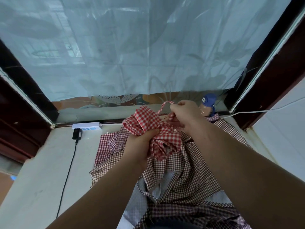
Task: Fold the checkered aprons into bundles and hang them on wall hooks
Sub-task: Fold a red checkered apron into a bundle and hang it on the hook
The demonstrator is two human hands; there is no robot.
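Your red-and-white checkered apron, a soft gingham cloth folded and bunched into a thick bundle, is held up over the back middle of the window ledge. Your left hand grips its gathered waist from below, fingers curled tight into the folds. Your right hand is closed too, pinching the apron's narrow strap, which arcs up in a loop just behind the bundle. Under both hands a darker brown-checkered apron lies spread and rumpled across the right half of the pale, smooth ledge, reaching to its near edge, with its loose ties crossing it. At the back edge, left of the bundle, lies a white power strip; its blue markings are too small to read. A black adapter lies just in front of it, and its black cable trails toward the near edge. In the back right corner stands a bottle with a blue cap, its label blurred. Behind it all hangs a translucent pale-blue curtain.
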